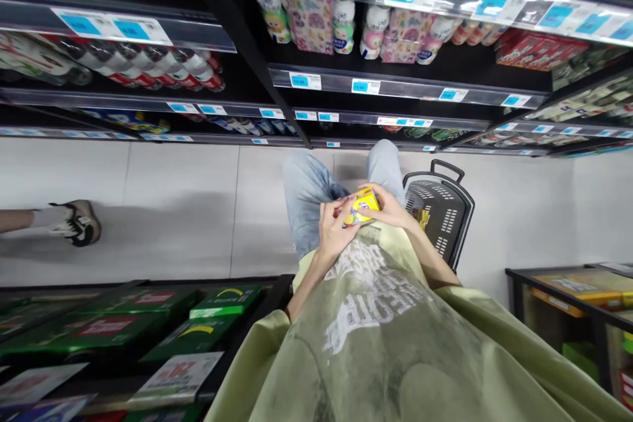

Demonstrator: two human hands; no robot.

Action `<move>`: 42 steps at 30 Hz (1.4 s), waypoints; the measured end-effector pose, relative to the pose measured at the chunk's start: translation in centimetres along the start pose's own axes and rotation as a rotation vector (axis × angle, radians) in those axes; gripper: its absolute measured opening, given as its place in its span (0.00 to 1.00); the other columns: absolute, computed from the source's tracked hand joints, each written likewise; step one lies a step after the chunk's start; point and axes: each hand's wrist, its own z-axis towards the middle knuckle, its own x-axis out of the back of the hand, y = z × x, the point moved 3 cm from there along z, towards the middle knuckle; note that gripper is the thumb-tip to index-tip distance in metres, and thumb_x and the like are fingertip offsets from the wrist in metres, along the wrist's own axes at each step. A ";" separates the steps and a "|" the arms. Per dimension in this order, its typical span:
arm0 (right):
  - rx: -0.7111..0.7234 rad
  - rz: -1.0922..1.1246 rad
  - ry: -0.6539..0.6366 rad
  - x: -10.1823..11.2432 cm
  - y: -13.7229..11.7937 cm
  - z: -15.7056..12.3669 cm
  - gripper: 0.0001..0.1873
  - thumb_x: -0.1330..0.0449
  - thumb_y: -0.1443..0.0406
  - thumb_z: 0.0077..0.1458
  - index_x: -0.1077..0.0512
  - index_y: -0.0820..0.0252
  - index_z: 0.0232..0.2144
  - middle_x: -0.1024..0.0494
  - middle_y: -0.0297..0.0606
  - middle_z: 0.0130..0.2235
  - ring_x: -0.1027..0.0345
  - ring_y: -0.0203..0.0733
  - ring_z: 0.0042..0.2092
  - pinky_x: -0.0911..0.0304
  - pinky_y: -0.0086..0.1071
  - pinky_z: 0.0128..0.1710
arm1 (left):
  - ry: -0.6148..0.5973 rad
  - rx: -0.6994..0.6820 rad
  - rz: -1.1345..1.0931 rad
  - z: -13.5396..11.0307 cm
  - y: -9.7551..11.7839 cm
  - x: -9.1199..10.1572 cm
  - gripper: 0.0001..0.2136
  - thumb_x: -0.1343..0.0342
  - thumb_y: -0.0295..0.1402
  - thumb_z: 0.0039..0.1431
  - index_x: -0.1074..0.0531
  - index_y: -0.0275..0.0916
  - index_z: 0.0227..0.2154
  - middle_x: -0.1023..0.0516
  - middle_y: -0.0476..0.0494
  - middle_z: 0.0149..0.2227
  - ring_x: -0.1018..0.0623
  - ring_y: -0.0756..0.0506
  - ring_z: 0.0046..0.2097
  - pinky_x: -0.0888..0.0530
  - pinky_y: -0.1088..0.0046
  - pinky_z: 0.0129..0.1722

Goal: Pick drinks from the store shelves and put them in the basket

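Close to my body, both hands hold a small yellow drink carton with coloured print. My left hand grips its left side, where a bit of red shows between the fingers. Around the right side of the carton wraps my right hand. To the right of my legs, a dark grey shopping basket with a raised handle stands on the floor. A yellow and dark package lies in it, partly hidden by my right forearm.
Shelves with drinks and price tags run along the front. Behind on the left, green boxes lie on a low display. Another display table stands at right. At far left, another person's foot in a sneaker is on the tiles.
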 end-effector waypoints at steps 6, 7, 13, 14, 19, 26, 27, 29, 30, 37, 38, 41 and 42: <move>-0.080 0.109 -0.088 2.6 1.0 -2.7 0.29 0.20 0.51 0.53 0.21 0.54 0.53 0.15 0.40 0.51 0.18 0.45 0.47 0.20 0.34 0.42 | -0.289 -0.028 -0.130 0.7 1.2 -1.0 0.25 0.30 0.38 0.65 0.20 0.50 0.65 0.20 0.35 0.56 0.19 0.34 0.57 0.18 0.51 0.60; -0.102 0.117 -0.066 3.5 1.5 -3.5 0.28 0.20 0.52 0.53 0.21 0.55 0.51 0.15 0.40 0.50 0.18 0.44 0.44 0.20 0.35 0.41 | -0.340 -0.044 -0.160 0.8 1.6 -1.2 0.26 0.30 0.39 0.67 0.21 0.50 0.66 0.20 0.35 0.58 0.20 0.34 0.58 0.18 0.51 0.60; -0.323 0.053 0.396 13.5 6.2 -10.3 0.37 0.23 0.48 0.49 0.26 0.54 0.57 0.15 0.43 0.48 0.18 0.47 0.35 0.23 0.37 0.31 | -0.523 -0.026 -0.194 0.5 2.1 -2.3 0.19 0.42 0.35 0.76 0.21 0.48 0.66 0.20 0.35 0.62 0.19 0.37 0.60 0.20 0.53 0.63; -0.376 0.016 0.487 15.5 7.3 -11.5 0.40 0.25 0.46 0.49 0.28 0.55 0.60 0.14 0.45 0.49 0.18 0.49 0.35 0.23 0.39 0.32 | -0.548 -0.007 -0.185 0.3 1.8 -2.6 0.18 0.44 0.35 0.77 0.20 0.47 0.64 0.19 0.35 0.61 0.19 0.37 0.59 0.19 0.54 0.63; -0.690 -0.286 0.792 24.3 14.3 -15.4 0.43 0.31 0.49 0.56 0.35 0.62 0.67 0.16 0.57 0.54 0.16 0.54 0.41 0.22 0.42 0.40 | -0.673 0.023 -0.160 -0.3 0.7 -4.4 0.16 0.47 0.36 0.78 0.18 0.46 0.59 0.18 0.37 0.57 0.19 0.38 0.57 0.18 0.56 0.60; -1.047 -0.896 0.674 30.6 24.1 -13.8 0.29 0.28 0.61 0.55 0.22 0.64 0.58 0.14 0.56 0.47 0.19 0.60 0.53 0.28 0.46 0.59 | -0.711 0.028 -0.155 0.3 0.7 -7.5 0.12 0.47 0.35 0.77 0.16 0.46 0.48 0.19 0.38 0.49 0.19 0.39 0.51 0.19 0.60 0.57; -1.060 -0.908 0.654 31.0 25.4 -13.2 0.29 0.28 0.61 0.56 0.22 0.65 0.59 0.14 0.57 0.47 0.19 0.60 0.53 0.28 0.46 0.59 | -0.716 0.022 -0.149 0.3 0.7 -7.7 0.12 0.47 0.35 0.78 0.17 0.46 0.47 0.20 0.39 0.48 0.20 0.39 0.50 0.19 0.61 0.56; -1.068 -0.911 0.637 31.6 27.9 -12.0 0.30 0.29 0.61 0.57 0.21 0.65 0.60 0.14 0.56 0.48 0.19 0.60 0.54 0.28 0.46 0.61 | -0.729 0.014 -0.131 0.2 0.6 -8.0 0.12 0.47 0.35 0.78 0.17 0.46 0.46 0.21 0.39 0.47 0.20 0.40 0.49 0.19 0.62 0.54; -1.073 -0.911 0.634 31.8 29.1 -11.4 0.29 0.29 0.62 0.58 0.21 0.64 0.61 0.14 0.56 0.49 0.19 0.60 0.54 0.29 0.46 0.61 | -0.743 0.017 -0.121 0.2 0.6 -8.1 0.12 0.48 0.35 0.78 0.18 0.46 0.46 0.21 0.39 0.46 0.20 0.39 0.49 0.19 0.62 0.53; -1.157 -0.887 0.625 32.5 36.8 -8.9 0.30 0.30 0.64 0.65 0.23 0.66 0.67 0.17 0.65 0.57 0.20 0.60 0.57 0.29 0.46 0.61 | -0.836 0.093 -0.093 0.4 0.6 -8.3 0.08 0.46 0.31 0.76 0.25 0.46 0.38 0.25 0.41 0.40 0.23 0.40 0.44 0.21 0.62 0.46; -1.169 -0.886 0.618 32.7 37.7 -8.8 0.30 0.30 0.65 0.65 0.23 0.68 0.67 0.17 0.66 0.57 0.21 0.59 0.57 0.30 0.46 0.61 | -0.826 0.091 -0.095 0.5 0.7 -8.3 0.08 0.45 0.31 0.75 0.26 0.46 0.37 0.25 0.42 0.39 0.24 0.40 0.44 0.22 0.63 0.44; -1.228 -0.869 0.574 33.4 39.9 -8.5 0.29 0.31 0.65 0.67 0.23 0.73 0.66 0.18 0.67 0.56 0.22 0.58 0.55 0.30 0.48 0.59 | -0.789 0.085 -0.108 1.0 1.2 -8.6 0.08 0.44 0.29 0.73 0.30 0.45 0.35 0.26 0.43 0.39 0.25 0.41 0.42 0.24 0.64 0.41; -1.254 -0.870 0.550 33.7 40.4 -8.4 0.28 0.31 0.65 0.68 0.24 0.75 0.65 0.19 0.68 0.56 0.23 0.57 0.55 0.30 0.48 0.58 | -0.782 0.084 -0.110 1.2 1.4 -8.7 0.08 0.44 0.28 0.73 0.31 0.45 0.35 0.27 0.44 0.39 0.25 0.41 0.42 0.24 0.65 0.40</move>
